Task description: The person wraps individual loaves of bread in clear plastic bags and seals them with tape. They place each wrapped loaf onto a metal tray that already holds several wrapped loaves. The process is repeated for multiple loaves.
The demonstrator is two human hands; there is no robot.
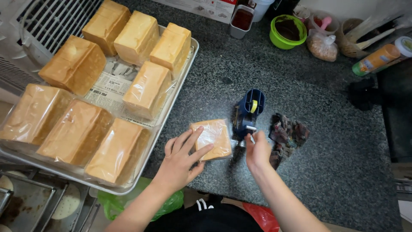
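**Holding bagged bread beside tape dispenser**

Bagged bread slice [213, 138]: just left of blue tape dispenser [248, 113], long axis toward it. Left hand [182, 160]: open, fingers spread flat on bag. Right hand [257, 150]: nearer dispenser, pinched closed at its front edge

Bakery kitchen, shown by bagged bread loaves [77, 131] on a metal tray [189, 64] beside a speckled stone counter [326, 141].

A bagged bread slice [213, 138] lies on the counter [334, 141], between a tray [180, 81] of loaves on its left and a tape dispenser [248, 112] just right. Containers [287, 31] stand behind.
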